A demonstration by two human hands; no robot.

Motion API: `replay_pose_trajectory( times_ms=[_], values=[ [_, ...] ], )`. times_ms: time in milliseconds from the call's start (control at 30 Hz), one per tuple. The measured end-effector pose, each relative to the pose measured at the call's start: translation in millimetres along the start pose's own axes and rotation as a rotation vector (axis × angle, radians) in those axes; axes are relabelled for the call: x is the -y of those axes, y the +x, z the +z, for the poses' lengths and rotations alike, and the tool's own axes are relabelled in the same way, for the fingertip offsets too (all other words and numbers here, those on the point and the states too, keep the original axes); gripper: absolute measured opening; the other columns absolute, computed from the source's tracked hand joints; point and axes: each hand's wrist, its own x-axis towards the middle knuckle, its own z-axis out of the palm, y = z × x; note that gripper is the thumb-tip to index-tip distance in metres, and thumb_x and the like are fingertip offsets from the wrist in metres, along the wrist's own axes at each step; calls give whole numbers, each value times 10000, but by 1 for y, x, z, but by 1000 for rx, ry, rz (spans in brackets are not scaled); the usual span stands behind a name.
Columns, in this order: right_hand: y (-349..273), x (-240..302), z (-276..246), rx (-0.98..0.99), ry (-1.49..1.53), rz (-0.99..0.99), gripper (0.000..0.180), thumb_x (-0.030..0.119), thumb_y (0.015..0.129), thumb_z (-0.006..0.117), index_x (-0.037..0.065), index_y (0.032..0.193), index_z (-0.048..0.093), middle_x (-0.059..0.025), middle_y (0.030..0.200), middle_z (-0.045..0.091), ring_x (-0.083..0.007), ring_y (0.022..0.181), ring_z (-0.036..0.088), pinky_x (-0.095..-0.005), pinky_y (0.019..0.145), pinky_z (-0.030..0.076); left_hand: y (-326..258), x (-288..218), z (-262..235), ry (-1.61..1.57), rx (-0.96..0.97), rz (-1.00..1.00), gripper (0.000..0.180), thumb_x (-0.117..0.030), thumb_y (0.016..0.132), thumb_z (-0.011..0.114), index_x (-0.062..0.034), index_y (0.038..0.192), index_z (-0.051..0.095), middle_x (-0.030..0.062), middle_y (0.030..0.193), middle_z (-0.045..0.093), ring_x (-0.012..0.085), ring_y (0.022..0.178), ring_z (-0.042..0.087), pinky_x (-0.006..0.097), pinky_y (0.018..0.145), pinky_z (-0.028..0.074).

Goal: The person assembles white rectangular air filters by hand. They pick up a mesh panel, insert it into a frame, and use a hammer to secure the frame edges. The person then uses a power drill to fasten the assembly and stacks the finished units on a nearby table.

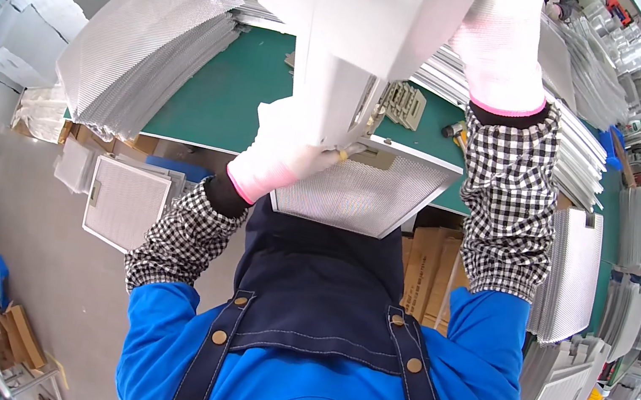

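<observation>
Fastening step: my left hand (pixel 280 160) pinches the mesh filter panel (pixel 360 194) under the press head (pixel 350 34); my right hand (pixel 499 39) grips its handle. Next needs squared alignment.

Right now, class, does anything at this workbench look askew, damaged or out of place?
One mesh filter panel lies on the floor left of the green bench, apart from the stacks, and the big fanned stack overhangs the bench's left edge. No damage shows. The left hand steadies the framed filter; the right hand grips the grey tool.

Brown cardboard boxes (pixel 429 275) stand under the green bench (pixel 216 109)
</observation>
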Motion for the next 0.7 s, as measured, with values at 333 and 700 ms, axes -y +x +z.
replay_pose_trajectory(
  times_ms=[333,700],
  values=[
    [-82,-84,-79,263,-943,-185,337,346,982,574,22,1072,599,-89,968,630,-171,881,597,-298,776,482,5,0,-13,-39,-118,377,206,-214,706,745,-158,889,667,38,821,634,240,729,629,390,618,493],
    [-26,-58,-2,-14,14,-116,341,261,940,660,3,1161,629,-96,1023,655,-185,914,647,-329,798,532,-16,21,16,-163,-96,17,515,-150,938,642,24,1371,427,195,1317,527,302,1177,553,396,1028,456]
  ],
)
